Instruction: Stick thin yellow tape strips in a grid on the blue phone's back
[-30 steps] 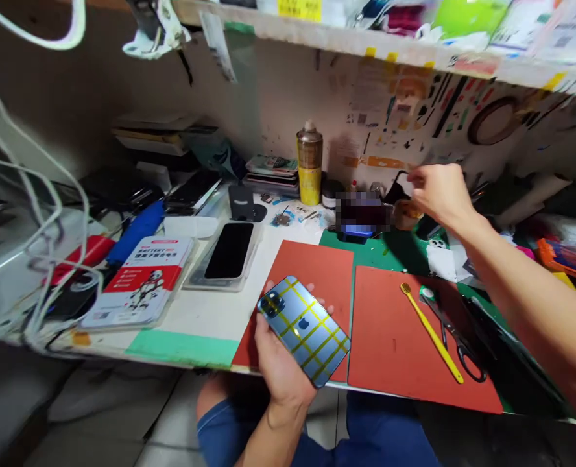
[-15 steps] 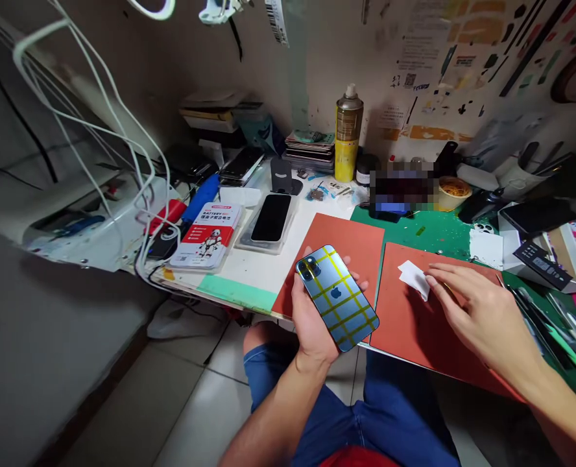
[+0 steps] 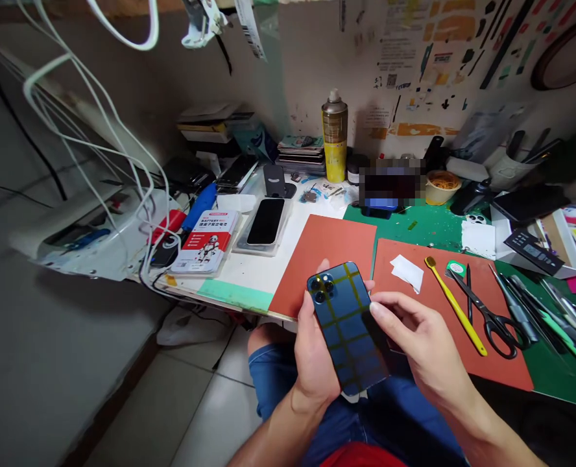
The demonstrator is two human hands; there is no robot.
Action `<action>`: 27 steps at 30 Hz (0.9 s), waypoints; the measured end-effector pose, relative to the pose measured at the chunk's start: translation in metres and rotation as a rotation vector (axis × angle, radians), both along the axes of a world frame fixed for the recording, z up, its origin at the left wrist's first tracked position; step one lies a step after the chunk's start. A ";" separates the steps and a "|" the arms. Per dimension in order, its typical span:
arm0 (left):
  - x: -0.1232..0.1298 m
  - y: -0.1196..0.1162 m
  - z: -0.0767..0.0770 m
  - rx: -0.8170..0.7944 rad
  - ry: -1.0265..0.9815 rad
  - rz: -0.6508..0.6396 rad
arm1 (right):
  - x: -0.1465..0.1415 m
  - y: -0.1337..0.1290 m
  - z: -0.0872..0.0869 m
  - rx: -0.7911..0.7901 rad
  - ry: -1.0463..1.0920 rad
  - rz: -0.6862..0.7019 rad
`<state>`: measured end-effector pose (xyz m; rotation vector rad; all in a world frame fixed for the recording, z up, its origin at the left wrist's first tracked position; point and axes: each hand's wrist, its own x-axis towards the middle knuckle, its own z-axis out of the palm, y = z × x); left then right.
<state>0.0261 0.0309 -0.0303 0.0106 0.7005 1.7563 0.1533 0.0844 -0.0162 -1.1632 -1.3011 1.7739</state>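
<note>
A blue smartphone (image 3: 349, 331) lies back up across my left hand (image 3: 312, 353), whose fingers wrap round its side. Strips of yellow tape cross its back in a grid. At the phone's right edge is my right hand (image 3: 421, 334), with thumb and forefinger closed together against that edge; its other fingers curl in. Beyond it a folded white paper piece (image 3: 407, 272) rests on the right red-brown mat (image 3: 427, 250). A yellow brush (image 3: 456, 308), black scissors (image 3: 492, 318), a thin black tool (image 3: 469, 292) and a small green roll (image 3: 456, 267) share that mat.
On the left stand a boxed battery pack (image 3: 205, 243) and a black-screened phone (image 3: 265, 222) on a clear case. A yellow spray can (image 3: 335, 139) stands at the back. Tweezers and tools (image 3: 536, 311) lie at right. White cables (image 3: 117, 143) hang at left.
My right hand has left the white paper and moved left to the phone's edge. The phone has come lower and nearer to me. The brush and scissors are now uncovered.
</note>
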 end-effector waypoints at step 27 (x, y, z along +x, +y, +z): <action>0.004 -0.017 -0.007 -0.166 -0.010 -0.127 | 0.024 -0.033 -0.042 -0.291 0.080 0.031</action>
